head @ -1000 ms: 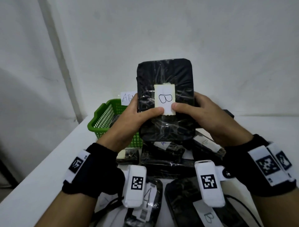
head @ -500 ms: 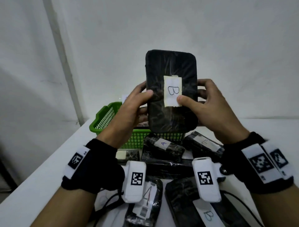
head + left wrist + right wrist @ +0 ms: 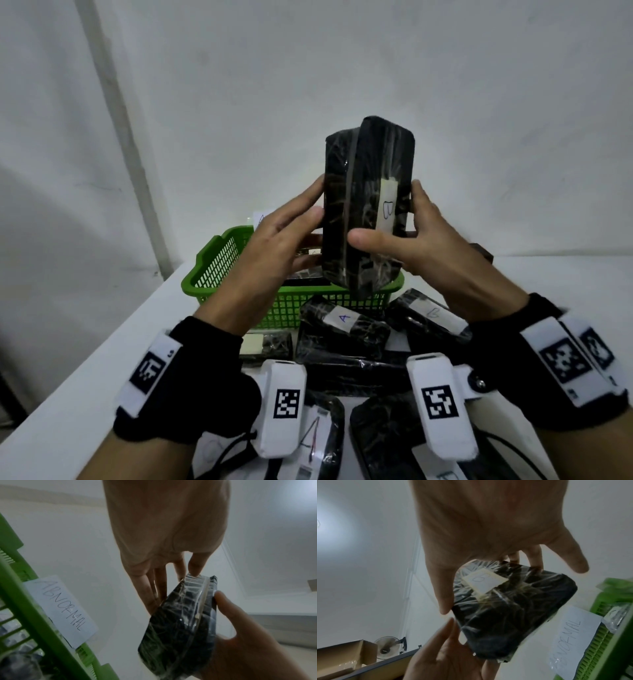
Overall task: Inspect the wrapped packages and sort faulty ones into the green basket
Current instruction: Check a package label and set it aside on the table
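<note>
A black package (image 3: pixel 363 212) in clear film stands upright in the air above the green basket (image 3: pixel 222 260), its narrow edge turned toward me. Its white label marked B (image 3: pixel 387 209) faces right. My right hand (image 3: pixel 386 215) grips it, thumb on the front edge and fingers behind. My left hand (image 3: pixel 313 219) touches its left face with spread, fairly straight fingers. In the left wrist view the left fingers (image 3: pixel 161 582) lie straight against the package (image 3: pixel 180 628). The right wrist view shows the label side of the package (image 3: pixel 513 608).
Several more wrapped black packages lie on the white table (image 3: pixel 102 359) in front of the basket, one labelled A (image 3: pixel 344 318). A paper sign reading ABNORMAL (image 3: pixel 65 609) hangs on the basket's far rim. A white wall stands close behind. A cardboard box (image 3: pixel 346 654) sits off the table.
The package has risen a little and turned so its edge faces me, with the label swung to the right. My left thumb has left the front face; the right thumb has shifted to the front edge.
</note>
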Demonstrator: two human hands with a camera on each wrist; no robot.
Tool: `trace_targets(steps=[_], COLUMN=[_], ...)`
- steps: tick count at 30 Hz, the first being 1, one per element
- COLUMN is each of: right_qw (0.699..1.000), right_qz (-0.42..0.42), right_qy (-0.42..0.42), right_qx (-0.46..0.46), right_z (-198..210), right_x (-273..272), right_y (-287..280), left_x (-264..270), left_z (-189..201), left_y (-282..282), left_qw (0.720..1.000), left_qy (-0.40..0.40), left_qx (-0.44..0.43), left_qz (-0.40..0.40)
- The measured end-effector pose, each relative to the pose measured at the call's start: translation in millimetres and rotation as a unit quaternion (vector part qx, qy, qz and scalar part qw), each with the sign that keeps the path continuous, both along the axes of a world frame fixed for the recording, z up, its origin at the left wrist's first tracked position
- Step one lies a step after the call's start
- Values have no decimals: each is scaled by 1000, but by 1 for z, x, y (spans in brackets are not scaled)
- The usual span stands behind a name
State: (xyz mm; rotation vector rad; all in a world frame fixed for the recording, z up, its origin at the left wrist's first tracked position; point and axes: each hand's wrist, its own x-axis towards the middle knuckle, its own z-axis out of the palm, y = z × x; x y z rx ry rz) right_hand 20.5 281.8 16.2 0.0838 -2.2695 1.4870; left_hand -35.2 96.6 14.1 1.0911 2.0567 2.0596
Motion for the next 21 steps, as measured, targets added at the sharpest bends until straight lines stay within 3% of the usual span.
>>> trace_targets(steps=[2,9,13,15,18,21], right_qw=[998,994,986,984,983,986], right_qz=[27,53,100,88,42,50], right_qy=[29,66,35,34,73,66], right_qx=[-45,-64,-128,-153,-160,-146], right_z=[0,-7,-6,-5,-1,2], right_x=[3,0,-4,-6,-4,-4], right_y=[-2,-6,-7,-7,-4,0], left_x=[-2,-6,-12,-12,-11,-10], left_z=[-1,-6,-12,-14,-14,-12], left_y=[-1,1,3,2,4,3], left_qw=[1000,999,997,995,997,997], left_qy=[9,37,-53,-71,-55,-50], left_qx=[-8,-12,-62,-69,-58,-27], left_qz=[2,14,-6,-24,14,59])
